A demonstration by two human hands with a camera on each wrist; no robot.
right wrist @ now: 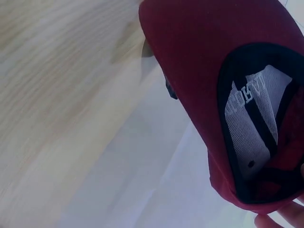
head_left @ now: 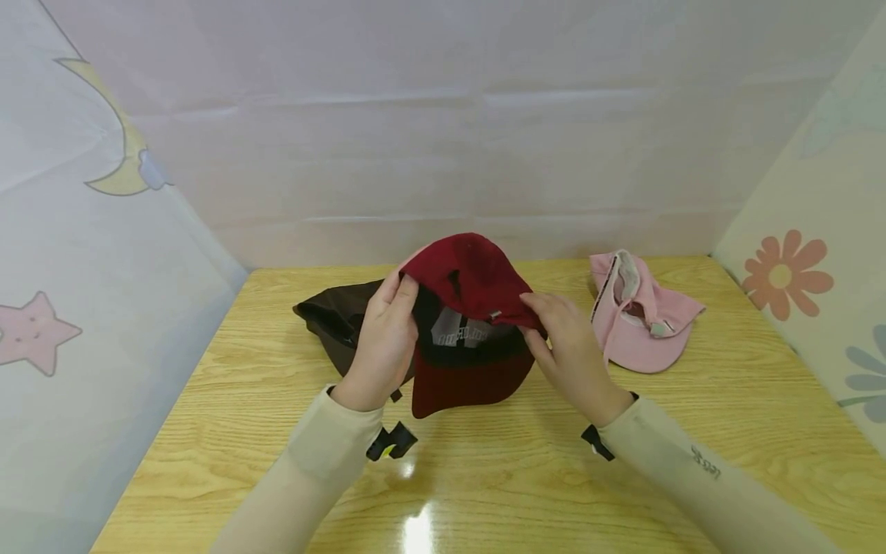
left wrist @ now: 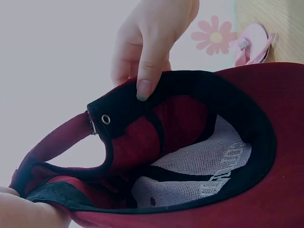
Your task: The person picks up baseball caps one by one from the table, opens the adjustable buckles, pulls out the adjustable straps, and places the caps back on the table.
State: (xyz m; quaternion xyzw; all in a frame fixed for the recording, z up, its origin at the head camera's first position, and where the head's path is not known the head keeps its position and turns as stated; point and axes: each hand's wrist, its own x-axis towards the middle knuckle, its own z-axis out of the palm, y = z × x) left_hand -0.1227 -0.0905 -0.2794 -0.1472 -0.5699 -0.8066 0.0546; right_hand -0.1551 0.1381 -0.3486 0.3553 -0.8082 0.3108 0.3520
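Both hands hold a dark red baseball cap [head_left: 477, 277] up above the table, its inside facing me and its brim [head_left: 471, 385] hanging down. On the left edge, my left hand [head_left: 389, 338] pinches the cap between thumb and fingers. My right hand [head_left: 571, 350] grips the opposite edge near the back strap. In the left wrist view, the right thumb [left wrist: 148, 80] presses on the black inner sweatband [left wrist: 190, 80], beside a metal eyelet [left wrist: 105, 119]. White mesh lining [right wrist: 261, 104] with raised lettering shows inside the cap in the right wrist view.
A dark brown cap [head_left: 332, 308] lies on the wooden table [head_left: 228, 431], partly hidden behind my left hand. At the right rear rests a pink cap [head_left: 647, 315] with its strap showing. Pale printed cloth [head_left: 443, 154] walls in the table's back and sides.
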